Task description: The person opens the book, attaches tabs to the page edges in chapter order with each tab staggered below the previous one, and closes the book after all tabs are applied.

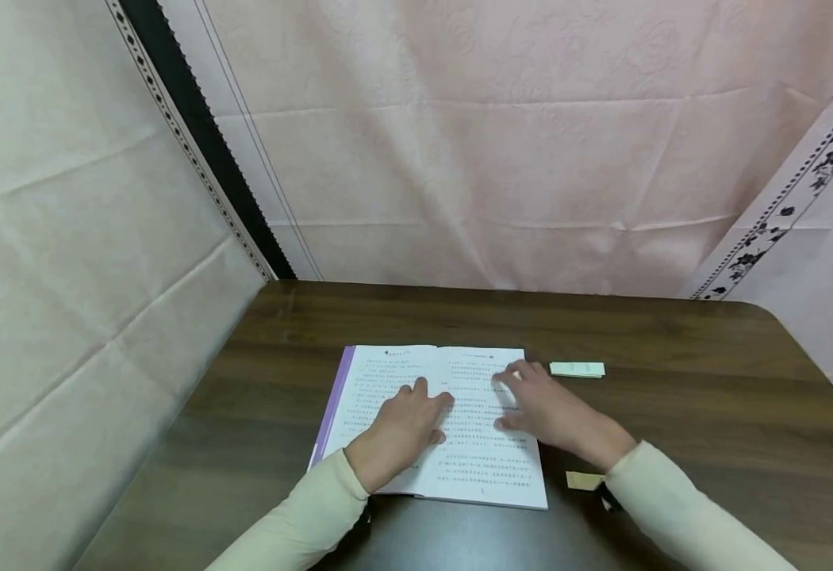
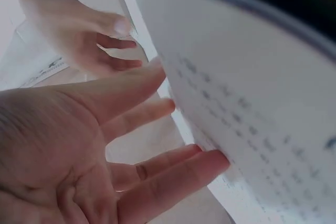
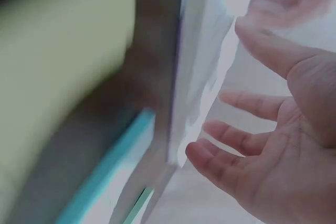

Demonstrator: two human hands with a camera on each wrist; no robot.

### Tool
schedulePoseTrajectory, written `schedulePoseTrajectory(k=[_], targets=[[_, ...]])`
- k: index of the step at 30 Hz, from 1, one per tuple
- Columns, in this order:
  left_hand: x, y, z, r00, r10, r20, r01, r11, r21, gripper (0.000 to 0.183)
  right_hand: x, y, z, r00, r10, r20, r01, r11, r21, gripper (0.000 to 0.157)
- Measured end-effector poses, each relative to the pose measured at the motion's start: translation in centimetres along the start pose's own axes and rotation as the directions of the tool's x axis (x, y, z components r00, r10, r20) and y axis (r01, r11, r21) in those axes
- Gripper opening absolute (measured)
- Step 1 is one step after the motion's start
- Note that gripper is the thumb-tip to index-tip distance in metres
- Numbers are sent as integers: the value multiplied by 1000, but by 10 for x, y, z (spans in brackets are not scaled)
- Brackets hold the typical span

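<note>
An open book [image 1: 488, 468] with printed pages and a purple edge along its left side lies flat on the brown table. My left hand [image 1: 404, 428] rests on the pages near the middle fold, its fingers loosely spread. In the left wrist view, the fingertips [image 2: 215, 163] touch the printed page. Over the right page is my right hand [image 1: 548, 408], fingers apart and slightly bent, with nothing between them. The right wrist view shows those fingertips [image 3: 197, 153] close to the paper; whether they touch it I cannot tell.
A pale green sticky-note pad [image 1: 577, 369] lies to the right of the book's upper corner. Close to the right wrist is a yellow pad [image 1: 584, 480]. The wooden table [image 1: 673, 357] is bordered by pale cloth hangings [image 1: 495, 159] at the back and sides.
</note>
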State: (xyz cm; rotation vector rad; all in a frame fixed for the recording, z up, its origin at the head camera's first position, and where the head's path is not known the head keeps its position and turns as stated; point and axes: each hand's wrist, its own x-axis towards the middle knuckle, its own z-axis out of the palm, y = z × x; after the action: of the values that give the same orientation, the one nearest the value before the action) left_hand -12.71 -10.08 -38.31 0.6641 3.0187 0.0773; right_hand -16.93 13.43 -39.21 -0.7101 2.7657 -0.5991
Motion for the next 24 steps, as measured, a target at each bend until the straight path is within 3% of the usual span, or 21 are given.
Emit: schedulePoseTrajectory(k=[4, 8, 14, 20, 24], targets=[[3, 3, -2, 999, -13, 43, 13, 1000, 10, 46, 28, 16, -9, 995, 96, 26, -95, 995, -23, 84], [6, 6, -3, 996, -36, 80, 35, 999, 20, 45, 48, 28, -16, 994, 100, 34, -99, 994, -38, 92], [7, 7, -4, 995, -45, 94, 42, 999, 35, 42, 59, 27, -18, 997, 66, 38, -64, 997, -47, 87], [7, 8, -4, 994, -42, 104, 40, 999, 22, 39, 57, 16, -20, 998, 45, 32, -41, 992, -119, 70], [7, 9, -6, 994, -27, 106, 25, 999, 26, 38, 57, 16, -22, 999, 34, 37, -27, 986, -165, 70]])
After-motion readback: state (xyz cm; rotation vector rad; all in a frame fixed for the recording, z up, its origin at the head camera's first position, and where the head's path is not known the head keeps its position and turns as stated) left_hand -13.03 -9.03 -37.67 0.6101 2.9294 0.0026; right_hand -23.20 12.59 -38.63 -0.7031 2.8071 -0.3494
